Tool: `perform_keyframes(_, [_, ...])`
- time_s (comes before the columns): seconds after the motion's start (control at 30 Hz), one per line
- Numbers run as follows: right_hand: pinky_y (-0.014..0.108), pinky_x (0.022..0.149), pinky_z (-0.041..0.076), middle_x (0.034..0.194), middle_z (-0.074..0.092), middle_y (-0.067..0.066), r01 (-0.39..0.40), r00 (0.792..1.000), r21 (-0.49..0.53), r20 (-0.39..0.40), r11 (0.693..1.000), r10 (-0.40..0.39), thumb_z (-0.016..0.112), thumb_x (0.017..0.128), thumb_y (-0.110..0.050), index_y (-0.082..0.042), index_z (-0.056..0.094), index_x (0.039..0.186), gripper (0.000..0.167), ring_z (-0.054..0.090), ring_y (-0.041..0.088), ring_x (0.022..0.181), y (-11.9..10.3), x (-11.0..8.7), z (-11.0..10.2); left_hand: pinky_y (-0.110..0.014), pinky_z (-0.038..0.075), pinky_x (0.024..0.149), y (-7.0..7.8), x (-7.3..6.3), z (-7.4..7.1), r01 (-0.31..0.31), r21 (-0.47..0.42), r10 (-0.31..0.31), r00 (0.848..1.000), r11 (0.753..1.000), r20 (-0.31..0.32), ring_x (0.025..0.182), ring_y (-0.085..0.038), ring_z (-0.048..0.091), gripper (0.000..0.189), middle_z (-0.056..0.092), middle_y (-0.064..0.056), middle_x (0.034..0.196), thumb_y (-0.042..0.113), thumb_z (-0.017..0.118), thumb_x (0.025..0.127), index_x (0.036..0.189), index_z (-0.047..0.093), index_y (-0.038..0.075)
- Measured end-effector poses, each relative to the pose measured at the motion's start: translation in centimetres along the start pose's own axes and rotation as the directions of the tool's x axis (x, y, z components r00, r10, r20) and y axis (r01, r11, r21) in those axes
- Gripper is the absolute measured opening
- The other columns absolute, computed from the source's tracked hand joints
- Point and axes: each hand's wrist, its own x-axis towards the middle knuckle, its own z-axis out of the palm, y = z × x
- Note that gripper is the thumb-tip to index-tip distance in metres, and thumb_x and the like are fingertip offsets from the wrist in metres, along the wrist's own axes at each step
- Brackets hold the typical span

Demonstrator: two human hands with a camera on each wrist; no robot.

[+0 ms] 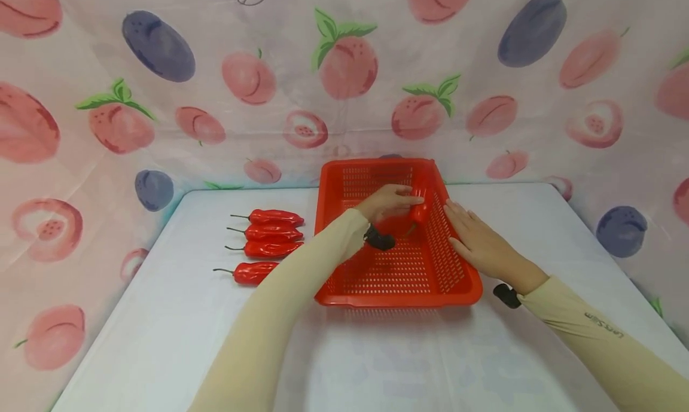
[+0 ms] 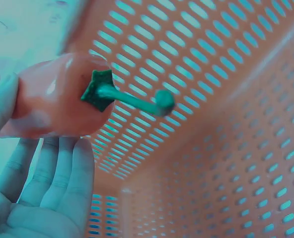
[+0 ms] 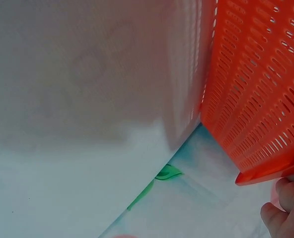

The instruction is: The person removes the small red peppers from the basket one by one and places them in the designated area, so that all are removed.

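Observation:
My left hand grips a long red pepper inside the red plastic basket, near its right wall. In the left wrist view the thumb lies on one side of the pepper and the fingers on the other; its green stem points away from the palm. My right hand rests with straight fingers along the basket's right rim, from outside. The right wrist view shows only some fingertips right at the rim.
Several more red peppers with green stems lie in a column left of the basket, on a white tabletop. Behind the table hangs a fruit-print cloth. The basket has slotted walls and a slotted floor.

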Motion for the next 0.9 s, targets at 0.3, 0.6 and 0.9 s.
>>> perform_keyframes(0.3, [0.059, 0.114, 0.016, 0.156, 0.012, 0.021, -0.014, 1.000, 0.002, 0.007, 1.000, 0.014, 0.043, 0.098, -0.024, 0.001, 0.010, 0.149, 0.066, 0.014, 0.038, 0.144, 0.2, 0.2, 0.1, -0.036, 0.043, 0.105, 2.4, -2.7, -1.3, -0.033, 0.028, 0.032, 0.999, 0.999, 0.029, 0.128, -0.024, 0.050, 0.061, 0.040, -0.010, 0.148, 0.017, 0.062, 0.091, 0.144, 0.035, 0.003])
perform_keyframes(0.6, [0.055, 0.116, 0.015, 0.156, 0.014, 0.023, 0.018, 1.000, -0.004, -0.017, 1.000, -0.018, 0.043, 0.099, -0.023, 0.004, 0.012, 0.148, 0.064, 0.015, 0.038, 0.144, 0.1, 0.0, 0.1, -0.035, 0.043, 0.105, 3.8, -6.7, -3.5, -0.058, 0.098, 0.053, 0.997, 0.993, 0.054, 0.126, -0.022, 0.052, 0.057, 0.039, -0.012, 0.148, 0.014, 0.059, 0.093, 0.142, 0.036, 0.000])
perform_keyframes(0.9, [0.053, 0.117, 0.013, 0.156, 0.014, 0.023, 0.022, 1.000, 0.003, -0.016, 1.000, -0.022, 0.042, 0.099, -0.023, 0.003, 0.011, 0.149, 0.064, 0.014, 0.038, 0.144, 0.0, -0.1, 0.2, -0.033, 0.046, 0.102, 4.2, -10.1, -5.3, -0.063, 0.189, 0.059, 0.998, 0.980, 0.024, 0.120, -0.023, 0.056, 0.046, 0.055, -0.014, 0.134, 0.016, 0.061, 0.091, 0.133, 0.050, 0.000])
